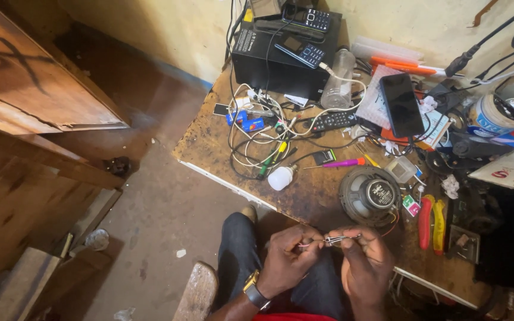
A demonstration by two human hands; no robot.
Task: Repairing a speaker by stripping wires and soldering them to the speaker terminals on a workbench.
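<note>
Over the lap, just off the worktop [304, 196] edge, the left hand [287, 258] pinches a thin pink wire [302, 244], and the right hand [367, 264] has its grip closed on small metal tweezers [335, 239], lying level and pointing left at the wire.

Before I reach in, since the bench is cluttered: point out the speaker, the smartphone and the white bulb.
speaker [369, 195], head view, dark cone
smartphone [401, 104], head view, black screen
white bulb [280, 178], head view, globe

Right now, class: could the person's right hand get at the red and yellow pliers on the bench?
Probably yes. The pliers lie uncovered near the bench edge, just above the right hand, nothing between. But that hand's grip is busy holding a small metal tool.
</note>
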